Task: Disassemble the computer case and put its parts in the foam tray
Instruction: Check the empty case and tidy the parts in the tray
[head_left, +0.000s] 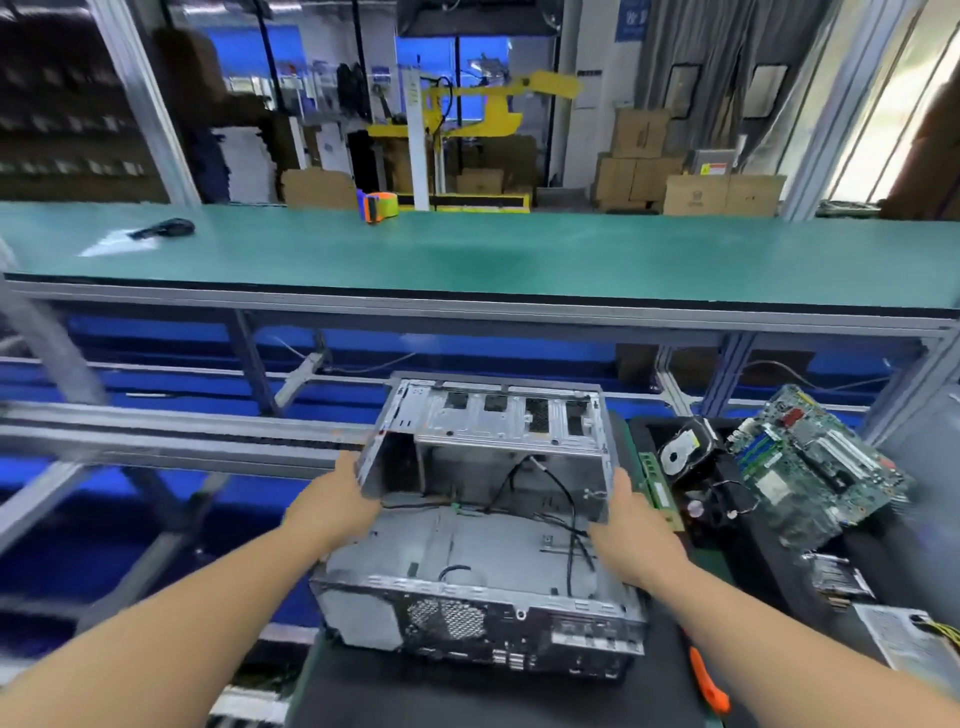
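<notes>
At the surface's near edge, both hands, left (332, 499) and right (631, 525), clasp the stripped computer case (483, 525); next, probably carrying it clear of the foam tray (701, 452).

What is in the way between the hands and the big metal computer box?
Nothing visible. The left hand and right hand already touch the sides of the computer case.
</notes>
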